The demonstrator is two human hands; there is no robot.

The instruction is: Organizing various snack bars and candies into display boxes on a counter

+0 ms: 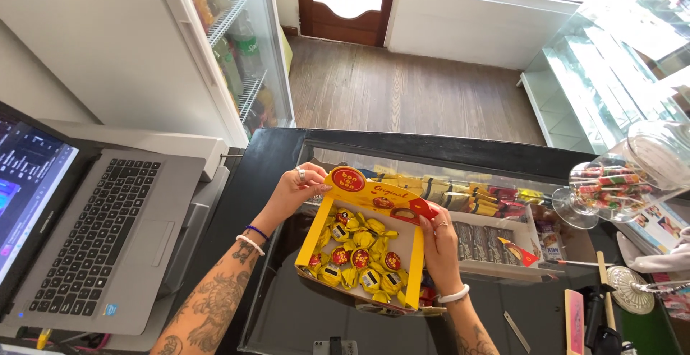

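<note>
Both hands' fingers are closed on the yellow candy box (359, 254): left hand (298, 186) at its far-left corner, right hand (440, 243) along its right side.

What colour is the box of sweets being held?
The box is yellow with a red lid flap; seen in the head view.

What I can't make out from the head view

My left hand (298, 186) hides the top left corner of the yellow candy box (363, 243), and my right hand (440, 243) covers its right wall. The laptop (93, 233) is cut off at the left edge, its screen too blurred to read. The glass jar (632, 172) runs off the right edge. Items under the glass table (287, 312) top blur behind reflections.
</note>
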